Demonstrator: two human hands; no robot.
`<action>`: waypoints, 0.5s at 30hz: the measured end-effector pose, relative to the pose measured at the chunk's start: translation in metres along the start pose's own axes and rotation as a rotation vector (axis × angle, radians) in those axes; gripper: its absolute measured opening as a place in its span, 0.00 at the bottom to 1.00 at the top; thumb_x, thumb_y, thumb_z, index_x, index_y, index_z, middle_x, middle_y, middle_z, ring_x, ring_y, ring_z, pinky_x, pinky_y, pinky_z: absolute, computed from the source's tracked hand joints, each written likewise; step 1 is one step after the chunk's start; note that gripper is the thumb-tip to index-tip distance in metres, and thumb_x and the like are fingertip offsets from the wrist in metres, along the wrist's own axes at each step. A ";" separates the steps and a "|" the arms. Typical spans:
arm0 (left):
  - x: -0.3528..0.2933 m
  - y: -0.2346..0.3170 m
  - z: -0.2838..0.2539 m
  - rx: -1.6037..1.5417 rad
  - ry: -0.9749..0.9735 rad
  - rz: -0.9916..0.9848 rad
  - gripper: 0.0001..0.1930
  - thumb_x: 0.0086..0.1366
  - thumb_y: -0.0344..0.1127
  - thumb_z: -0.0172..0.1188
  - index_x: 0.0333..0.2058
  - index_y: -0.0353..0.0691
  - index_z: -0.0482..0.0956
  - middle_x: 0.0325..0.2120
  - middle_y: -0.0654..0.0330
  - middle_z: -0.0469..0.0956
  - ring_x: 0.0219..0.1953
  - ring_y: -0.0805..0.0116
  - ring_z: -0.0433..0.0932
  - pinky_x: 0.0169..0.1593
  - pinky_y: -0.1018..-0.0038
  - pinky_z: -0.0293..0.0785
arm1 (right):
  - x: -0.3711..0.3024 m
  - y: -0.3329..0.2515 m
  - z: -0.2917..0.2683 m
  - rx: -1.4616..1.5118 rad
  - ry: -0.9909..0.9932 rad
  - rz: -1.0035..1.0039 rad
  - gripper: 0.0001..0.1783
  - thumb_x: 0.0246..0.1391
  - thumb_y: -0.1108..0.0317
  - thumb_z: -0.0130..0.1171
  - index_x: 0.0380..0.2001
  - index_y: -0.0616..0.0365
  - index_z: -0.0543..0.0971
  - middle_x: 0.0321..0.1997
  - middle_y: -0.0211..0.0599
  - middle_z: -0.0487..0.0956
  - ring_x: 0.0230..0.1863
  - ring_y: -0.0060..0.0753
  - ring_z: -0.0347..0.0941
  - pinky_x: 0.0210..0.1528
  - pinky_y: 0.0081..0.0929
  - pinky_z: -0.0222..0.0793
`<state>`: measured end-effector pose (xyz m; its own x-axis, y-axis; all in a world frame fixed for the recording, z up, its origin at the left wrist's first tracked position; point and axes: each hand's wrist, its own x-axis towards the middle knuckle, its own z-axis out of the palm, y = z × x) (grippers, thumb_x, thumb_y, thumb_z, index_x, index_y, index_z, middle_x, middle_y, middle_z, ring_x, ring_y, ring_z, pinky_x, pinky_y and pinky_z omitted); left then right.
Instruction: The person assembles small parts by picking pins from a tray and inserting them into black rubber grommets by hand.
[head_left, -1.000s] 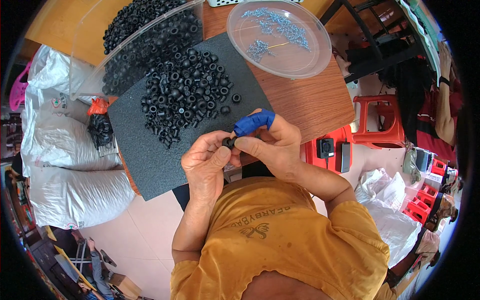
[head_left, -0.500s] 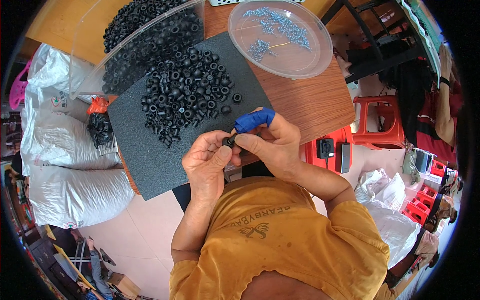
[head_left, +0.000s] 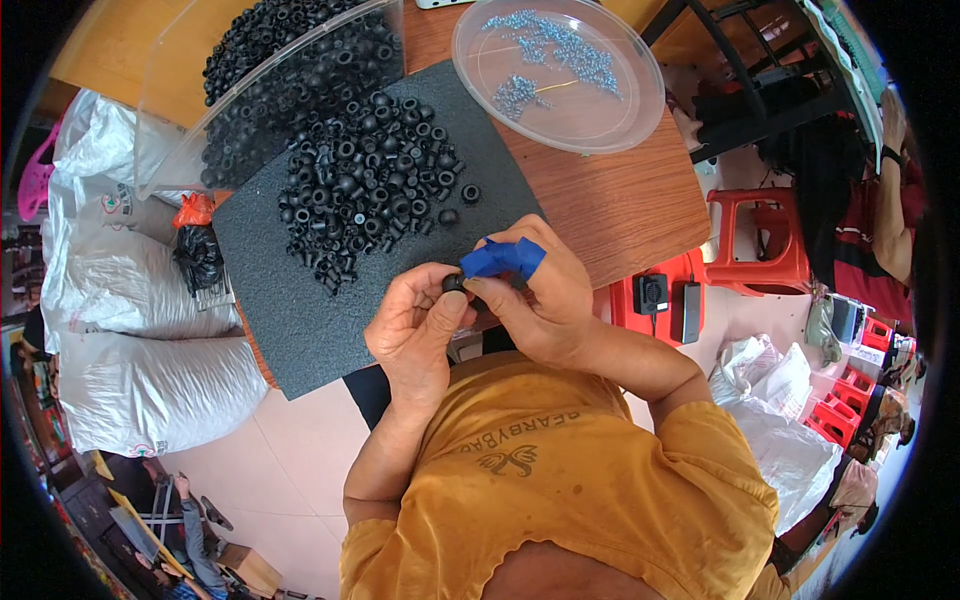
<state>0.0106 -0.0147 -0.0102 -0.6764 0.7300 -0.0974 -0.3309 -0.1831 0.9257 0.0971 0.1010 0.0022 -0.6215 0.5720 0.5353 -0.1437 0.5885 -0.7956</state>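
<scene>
A small round black rubber-like cap (head_left: 453, 284) sits between my two hands, above the near edge of the dark foam mat (head_left: 290, 345). My left hand (head_left: 412, 325) pinches it between thumb and fingers. From the other side my right hand (head_left: 548, 305) closes thumb and index finger at the cap's edge; blue tape (head_left: 500, 258) wraps that index finger. Whether anything small is tucked under the right fingertips is hidden. Beyond my hands lies a heap of similar black parts (head_left: 370, 185), some cup-shaped and some like short plugs, with a stray piece (head_left: 448, 216) at its right.
A clear bin (head_left: 170, 150) full of black parts stands tilted at the far left. A round clear lid (head_left: 635, 110) on the wooden table (head_left: 620, 210) carries tiny bluish pieces. White sacks (head_left: 160, 390) stand at left, red stools (head_left: 765, 240) at right; a person's arm (head_left: 893, 215) shows farther right.
The cap has turned: its hollow side showed before, and a rounded dark side shows now. My right index finger has curled in closer to it. My left hand has barely moved.
</scene>
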 end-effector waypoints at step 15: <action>0.000 0.005 0.005 0.037 -0.011 -0.051 0.11 0.61 0.27 0.57 0.42 0.30 0.73 0.30 0.61 0.76 0.26 0.78 0.74 0.30 0.84 0.74 | -0.003 0.006 0.001 0.039 -0.001 0.028 0.07 0.41 0.76 0.62 0.28 0.60 0.76 0.27 0.38 0.73 0.29 0.40 0.68 0.29 0.31 0.64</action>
<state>0.0120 -0.0122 -0.0043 -0.6519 0.7450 -0.1414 -0.3401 -0.1206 0.9326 0.0976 0.1025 -0.0043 -0.6266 0.5876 0.5120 -0.1560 0.5492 -0.8210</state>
